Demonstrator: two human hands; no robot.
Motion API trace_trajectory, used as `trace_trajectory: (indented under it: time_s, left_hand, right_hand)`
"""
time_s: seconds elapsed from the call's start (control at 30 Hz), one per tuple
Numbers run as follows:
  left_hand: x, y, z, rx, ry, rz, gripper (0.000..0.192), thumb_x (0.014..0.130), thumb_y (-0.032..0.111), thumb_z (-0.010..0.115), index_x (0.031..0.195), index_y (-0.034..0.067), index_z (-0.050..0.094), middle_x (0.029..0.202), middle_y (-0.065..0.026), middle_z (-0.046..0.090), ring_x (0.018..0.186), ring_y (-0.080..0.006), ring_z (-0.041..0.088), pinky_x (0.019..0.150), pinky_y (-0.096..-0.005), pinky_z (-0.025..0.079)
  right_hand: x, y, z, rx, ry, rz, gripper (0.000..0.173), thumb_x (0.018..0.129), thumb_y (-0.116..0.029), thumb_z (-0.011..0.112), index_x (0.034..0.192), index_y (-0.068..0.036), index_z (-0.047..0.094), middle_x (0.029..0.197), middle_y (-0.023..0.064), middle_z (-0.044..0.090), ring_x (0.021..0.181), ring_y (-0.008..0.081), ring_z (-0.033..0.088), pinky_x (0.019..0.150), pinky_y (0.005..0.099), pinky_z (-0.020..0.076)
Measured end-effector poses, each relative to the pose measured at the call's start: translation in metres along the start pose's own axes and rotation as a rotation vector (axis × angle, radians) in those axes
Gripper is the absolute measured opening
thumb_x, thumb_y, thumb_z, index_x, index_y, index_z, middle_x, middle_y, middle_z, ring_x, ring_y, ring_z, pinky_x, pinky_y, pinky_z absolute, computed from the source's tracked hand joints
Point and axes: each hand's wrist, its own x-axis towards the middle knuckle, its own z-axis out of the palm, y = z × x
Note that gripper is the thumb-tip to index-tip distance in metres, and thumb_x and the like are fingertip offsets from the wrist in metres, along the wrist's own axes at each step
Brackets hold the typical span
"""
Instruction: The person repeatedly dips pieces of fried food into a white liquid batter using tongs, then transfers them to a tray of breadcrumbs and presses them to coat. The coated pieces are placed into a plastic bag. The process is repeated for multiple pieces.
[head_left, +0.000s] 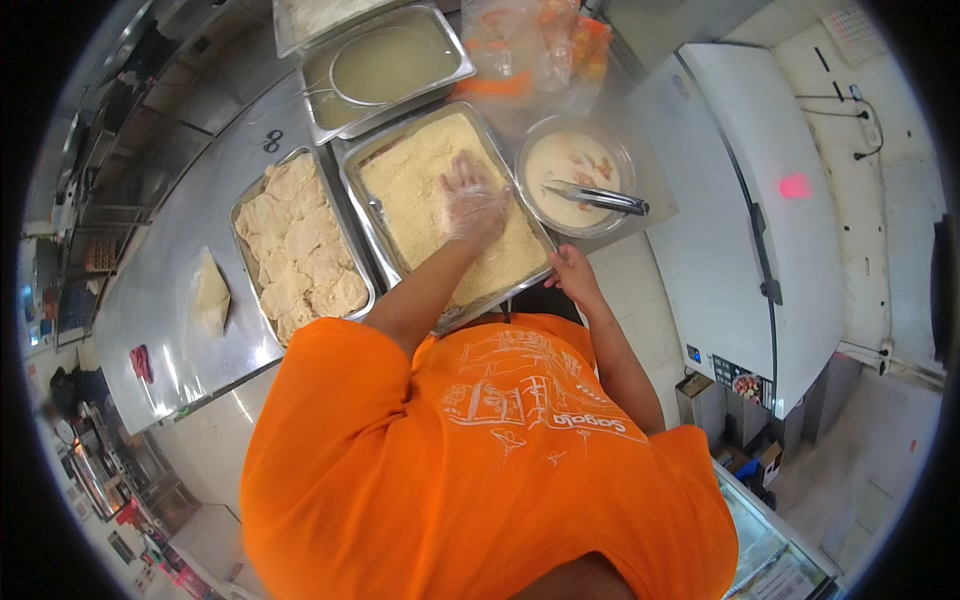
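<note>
My left hand (474, 199), in a clear plastic glove, lies flat on pale yellow crumbs (409, 169) with its fingers spread a little. The crumbs fill a deep metal tray (366, 229) in front of me. Whether anything lies under that palm is hidden. At the tray's near right corner, my bare right hand (574, 279) holds the rim. Just right of the tray is a clear round bowl (529, 196) of creamy liquid (541, 161) with pieces in it. Metal tongs (604, 198) rest across this bowl. To the left, another metal tray (366, 311) is heaped with breaded pieces (300, 240).
Behind the crumb tray stands a metal pan of cloudy liquid (431, 41) holding a round wire strainer (332, 73). Plastic bags (517, 45) lie at the back. Scissors (273, 141) and a filled clear bag (212, 296) are on the steel table (176, 262). A white freezer (720, 187) stands right.
</note>
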Motion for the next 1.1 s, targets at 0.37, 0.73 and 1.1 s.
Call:
trace_trajectory:
  time_s: [0.37,0.73,1.1]
  left_hand:
    - [0.031,-0.038,-0.010,0.020,-0.025,0.118,0.088,0.098,0.060,0.036,0.158,-0.001,0.017,0.168,-0.0180,0.003,0.154,-0.0386,0.001,0.123,-0.0550,0.002]
    - [0.044,-0.123,-0.039,0.019,-0.274,0.067,0.038,0.091,0.032,0.060,0.110,0.002,0.072,0.116,-0.0230,0.068,0.110,-0.0366,0.065,0.092,-0.0440,0.050]
    - [0.048,-0.113,0.002,-0.192,-0.357,0.051,0.050,0.086,0.053,0.066,0.105,0.008,0.076,0.104,-0.0160,0.073,0.101,-0.0303,0.068,0.090,-0.0433,0.051]
  right_hand:
    - [0.001,-0.013,-0.006,-0.005,0.000,-0.019,0.031,0.099,-0.028,0.060,0.111,-0.001,0.052,0.083,0.0072,0.063,0.060,0.0155,0.066,0.051,0.0279,0.0471]
    - [0.010,-0.007,-0.013,-0.012,-0.050,0.006,0.031,0.100,-0.028,0.060,0.116,-0.002,0.055,0.086,0.0068,0.066,0.062,0.0133,0.066,0.053,0.0255,0.0462]
    - [0.018,-0.020,-0.027,-0.099,-0.239,-0.011,0.026,0.100,-0.027,0.058,0.106,-0.003,0.055,0.081,0.0088,0.068,0.068,0.0143,0.068,0.055,0.0259,0.0481]
